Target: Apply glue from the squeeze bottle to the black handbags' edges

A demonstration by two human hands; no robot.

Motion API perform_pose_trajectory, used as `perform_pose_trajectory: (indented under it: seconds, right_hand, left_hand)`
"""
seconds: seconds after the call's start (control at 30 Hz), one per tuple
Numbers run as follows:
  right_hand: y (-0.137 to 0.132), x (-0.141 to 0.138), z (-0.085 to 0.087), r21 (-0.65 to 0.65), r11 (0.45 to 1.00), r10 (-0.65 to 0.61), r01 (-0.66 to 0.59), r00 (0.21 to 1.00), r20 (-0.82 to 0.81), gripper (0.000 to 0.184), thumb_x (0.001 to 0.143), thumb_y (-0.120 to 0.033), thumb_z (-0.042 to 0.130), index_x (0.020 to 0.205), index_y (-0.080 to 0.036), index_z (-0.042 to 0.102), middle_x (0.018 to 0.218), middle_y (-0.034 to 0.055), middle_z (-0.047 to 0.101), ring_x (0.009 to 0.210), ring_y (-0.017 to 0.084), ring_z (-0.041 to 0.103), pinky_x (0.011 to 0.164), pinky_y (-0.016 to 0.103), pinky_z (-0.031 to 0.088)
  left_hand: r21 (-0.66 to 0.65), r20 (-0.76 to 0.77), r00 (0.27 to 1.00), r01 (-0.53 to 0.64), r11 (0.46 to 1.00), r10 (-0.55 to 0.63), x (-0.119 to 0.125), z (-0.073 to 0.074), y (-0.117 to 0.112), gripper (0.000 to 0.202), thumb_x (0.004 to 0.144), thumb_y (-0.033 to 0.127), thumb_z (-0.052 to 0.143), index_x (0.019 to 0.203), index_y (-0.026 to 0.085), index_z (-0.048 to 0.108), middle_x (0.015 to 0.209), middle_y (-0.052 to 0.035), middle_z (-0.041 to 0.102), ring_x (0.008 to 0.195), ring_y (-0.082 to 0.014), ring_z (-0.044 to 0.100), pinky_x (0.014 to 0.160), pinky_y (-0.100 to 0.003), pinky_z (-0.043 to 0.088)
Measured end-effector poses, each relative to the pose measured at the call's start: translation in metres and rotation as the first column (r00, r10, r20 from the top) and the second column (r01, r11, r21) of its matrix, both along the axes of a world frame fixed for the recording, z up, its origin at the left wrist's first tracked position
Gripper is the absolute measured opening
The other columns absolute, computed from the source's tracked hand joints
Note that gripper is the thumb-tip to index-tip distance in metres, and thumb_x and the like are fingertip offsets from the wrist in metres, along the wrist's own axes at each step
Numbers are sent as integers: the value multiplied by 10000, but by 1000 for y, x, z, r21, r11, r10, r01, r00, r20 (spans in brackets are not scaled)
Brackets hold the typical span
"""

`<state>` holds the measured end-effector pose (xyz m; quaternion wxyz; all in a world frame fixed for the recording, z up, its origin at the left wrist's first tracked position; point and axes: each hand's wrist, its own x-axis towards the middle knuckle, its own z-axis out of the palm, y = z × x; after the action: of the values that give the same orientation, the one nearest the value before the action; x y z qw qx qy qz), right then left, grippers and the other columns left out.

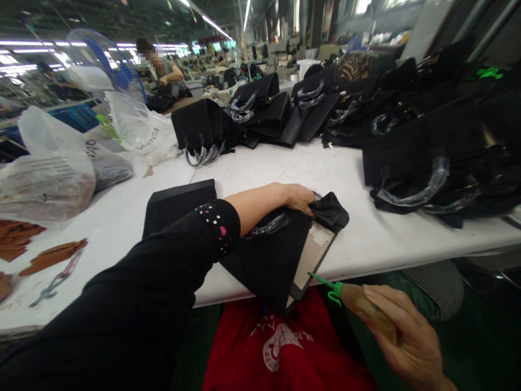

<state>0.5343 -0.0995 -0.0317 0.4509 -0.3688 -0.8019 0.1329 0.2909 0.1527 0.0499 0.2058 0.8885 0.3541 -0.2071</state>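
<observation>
A black handbag [268,255] lies on the white table in front of me, its near corner over the table edge. Its side stands open and bares a beige inner panel [314,251]. My left hand [300,199] reaches across the bag, fingers closed on a folded black flap [331,210] at the far end. In my right hand [401,320] is a squeeze glue bottle [366,305], brownish, with a green nozzle. The nozzle tip is at the beige panel; whether it touches, I cannot tell. A plastic-wrapped handle [271,225] lies on the bag, partly behind my left forearm.
Several black handbags [260,111] line the back of the table [244,168], and more [443,157] are piled at the right. Plastic bags [52,174], brown pieces [52,258] and a pair of snips [61,277] lie at the left. Behind stand a fan [109,65] and a person [165,70].
</observation>
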Motion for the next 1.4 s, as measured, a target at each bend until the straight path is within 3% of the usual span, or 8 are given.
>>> perform_pose_trajectory:
  seconds: [0.13, 0.27, 0.47, 0.7, 0.87, 0.97, 1.17, 1.4]
  right_hand:
    - [-2, -2, 4, -15, 996, 92, -92, 995, 29, 307, 946, -160, 602, 1252, -181, 606, 1111, 95, 668, 1034, 166, 659, 948, 246, 543]
    - [-4, -1, 1, -22, 999, -44, 44, 999, 4, 292, 940, -173, 624, 1231, -197, 603, 1114, 91, 663, 1021, 166, 657, 943, 244, 536]
    - [-6, -7, 3, -78, 997, 26, -25, 1000, 8, 260, 969, -231, 589, 1227, -206, 593, 1077, 89, 666, 979, 171, 674, 837, 234, 579]
    - [17, -5, 9, 16, 999, -47, 46, 997, 57, 238, 981, -240, 578, 1215, -196, 583, 1066, 90, 652, 922, 152, 667, 803, 212, 567]
    - [40, 1, -2, 94, 991, -105, 95, 989, 109, 285, 961, -217, 600, 1243, -187, 575, 1106, 109, 643, 945, 186, 659, 821, 275, 564]
    - [53, 3, -9, 99, 988, -132, 122, 986, 103, 306, 947, -198, 616, 1251, -190, 576, 1117, 106, 639, 973, 201, 657, 838, 301, 553]
    - [57, 6, -10, 37, 990, -135, 134, 990, 27, 283, 947, -202, 620, 1228, -200, 580, 1089, 80, 637, 962, 182, 647, 830, 282, 537]
    - [50, 8, -4, -81, 983, -164, 163, 986, -8, 260, 931, -245, 656, 1186, -227, 609, 1056, 55, 643, 922, 181, 648, 780, 285, 533]
  left_hand:
    - [-8, 9, 1000, 1, 1000, -1, -2, -1, 1, 395, 837, 484, 602, 1108, 232, 742, 1061, -59, 757, 857, -196, 652, 735, -269, 454]
    - [10, -1, 1000, -7, 1000, 7, 0, 1, -1, 401, 848, 498, 586, 1090, 221, 747, 1037, -67, 758, 838, -191, 642, 730, -269, 445]
    - [26, 0, 1000, 14, 1000, -14, 1, 10, -5, 324, 816, 399, 610, 1032, 209, 758, 933, -46, 751, 764, -169, 605, 705, -264, 426]
    - [104, 61, 998, 23, 994, -30, -9, 66, -3, 243, 770, 324, 615, 917, 184, 750, 716, 14, 647, 636, -124, 516, 618, -245, 369]
    - [290, 125, 990, 30, 957, -69, -13, 109, -8, 243, 791, 367, 618, 873, 180, 751, 665, 18, 600, 589, -111, 464, 600, -253, 337]
    - [344, 146, 989, -14, 939, -39, -14, 124, -23, 289, 809, 426, 624, 919, 194, 756, 679, 15, 620, 617, -124, 512, 613, -254, 347]
    - [508, 106, 989, -147, 849, 108, -25, 120, -68, 289, 871, 464, 597, 968, 231, 738, 769, -25, 693, 741, -186, 638, 626, -267, 377]
    - [651, 80, 982, -183, 737, 173, -24, 106, -109, 245, 912, 366, 549, 1037, 218, 700, 951, -62, 695, 808, -246, 683, 618, -314, 430]
